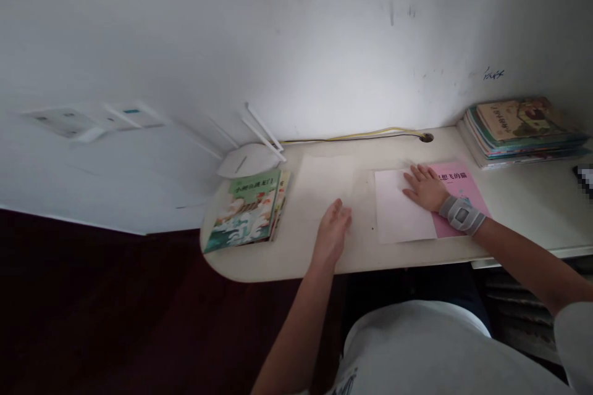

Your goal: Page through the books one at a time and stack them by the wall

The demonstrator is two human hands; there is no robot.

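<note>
My right hand (425, 189) lies flat with fingers spread, across the line where a pale, blank panel (403, 222) meets a pink book cover (458, 188) with dark printed characters. Whether the panel is a flap of the book or a separate sheet, I cannot tell. A grey band with a square face wraps the right wrist. My left hand (333, 228) hovers over or rests on the table's front part, fingers loosely bent, with nothing visible in them. Just beyond it lies a faint whitish sheet (319, 182), hardly distinct from the tabletop.
Green illustrated books (245, 210) lie at the white table's (273, 265) rounded left end. Behind them stands a white router (248, 160) with antennas. Cables run along the wall to a hole (426, 137). A book stack (523, 129) sits at back right, a dark object (584, 178) beside it.
</note>
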